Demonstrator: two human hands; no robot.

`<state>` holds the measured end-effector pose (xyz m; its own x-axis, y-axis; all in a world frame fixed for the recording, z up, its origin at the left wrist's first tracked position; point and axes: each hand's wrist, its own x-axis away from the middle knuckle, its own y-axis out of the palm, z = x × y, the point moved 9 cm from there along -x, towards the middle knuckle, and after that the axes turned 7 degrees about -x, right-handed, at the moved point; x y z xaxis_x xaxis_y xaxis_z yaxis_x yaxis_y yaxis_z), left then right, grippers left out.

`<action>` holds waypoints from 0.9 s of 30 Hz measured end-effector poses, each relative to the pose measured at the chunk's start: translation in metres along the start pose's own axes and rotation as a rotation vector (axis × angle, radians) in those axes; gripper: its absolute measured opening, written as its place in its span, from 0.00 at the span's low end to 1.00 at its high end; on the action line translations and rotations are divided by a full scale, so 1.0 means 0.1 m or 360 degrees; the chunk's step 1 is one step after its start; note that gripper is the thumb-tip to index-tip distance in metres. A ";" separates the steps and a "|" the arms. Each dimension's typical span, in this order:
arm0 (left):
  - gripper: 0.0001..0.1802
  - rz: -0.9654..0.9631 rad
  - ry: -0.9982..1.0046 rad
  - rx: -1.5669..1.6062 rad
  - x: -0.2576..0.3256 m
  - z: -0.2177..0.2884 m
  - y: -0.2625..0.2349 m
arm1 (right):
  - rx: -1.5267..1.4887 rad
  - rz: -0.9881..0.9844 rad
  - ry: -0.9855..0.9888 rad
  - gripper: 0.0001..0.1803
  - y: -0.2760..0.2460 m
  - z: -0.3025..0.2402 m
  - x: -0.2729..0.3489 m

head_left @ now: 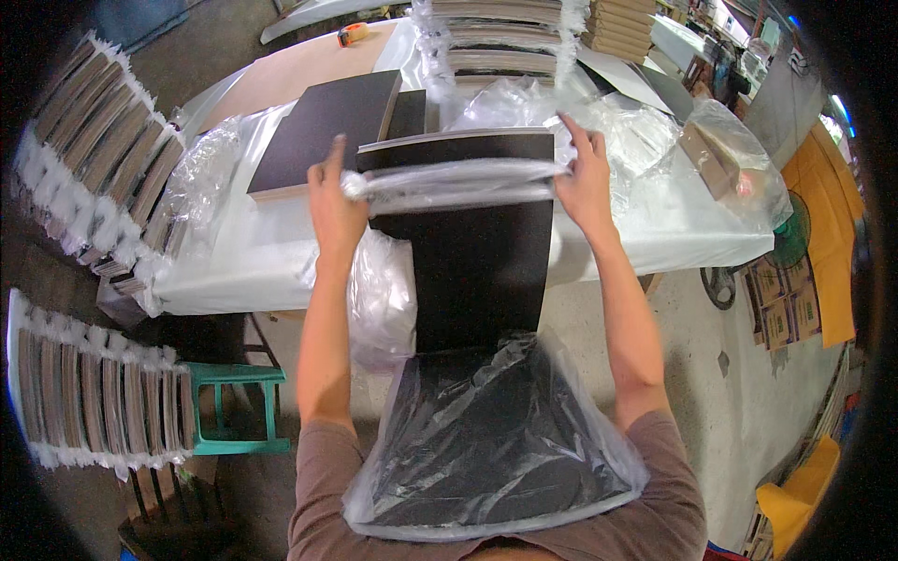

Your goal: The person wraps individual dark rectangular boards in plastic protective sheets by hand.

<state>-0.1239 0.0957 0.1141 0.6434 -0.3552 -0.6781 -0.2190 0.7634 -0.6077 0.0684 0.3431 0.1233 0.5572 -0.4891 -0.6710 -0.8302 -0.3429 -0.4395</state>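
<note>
A long black board [477, 271] stretches from the table edge back toward my chest. Its near part is under a clear plastic bag [505, 439], wrinkled and flaring toward me. Across the board's far part runs a bunched band of clear plastic film [458, 184]. My left hand [339, 204] grips the band's left end, index finger pointing up. At the right end my right hand [586, 178] is closed on the film, its index finger and thumb partly raised. Whether band and bag are one piece, I cannot tell. Another dark board [327, 131] lies on the table beyond my left hand.
The table [673, 248] has a white plastic cover. Wrapped board stacks stand at the left [103, 140] and back [505, 42]. Loose clear plastic [622, 136] lies beyond my right hand. An orange tape roll [353, 35] sits far back. A green stool [238, 402] stands lower left.
</note>
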 end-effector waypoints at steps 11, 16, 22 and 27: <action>0.16 -0.0379 0.0239 0.0682 0.56 -0.04 -0.45 | -0.0064 0.0248 -0.0097 0.16 -0.48 -0.37 0.53; 0.16 -0.1215 -0.0746 0.0870 0.79 -0.19 -0.23 | -0.1166 -0.0783 0.0648 0.18 -0.35 -0.24 0.61; 0.20 -0.1921 -0.0940 0.1132 1.65 -0.47 0.52 | -0.1604 -0.0702 0.1609 0.26 -0.05 0.64 1.71; 0.19 -0.1759 -0.1519 0.1459 2.54 -1.04 0.82 | -0.1880 -0.0758 0.1788 0.24 0.35 1.29 2.77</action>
<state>-0.0550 0.0121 -0.1508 0.4373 -0.7211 0.5374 0.8310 0.5524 0.0650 0.1920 0.2991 -0.1545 0.9010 -0.2812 0.3304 -0.4245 -0.7288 0.5373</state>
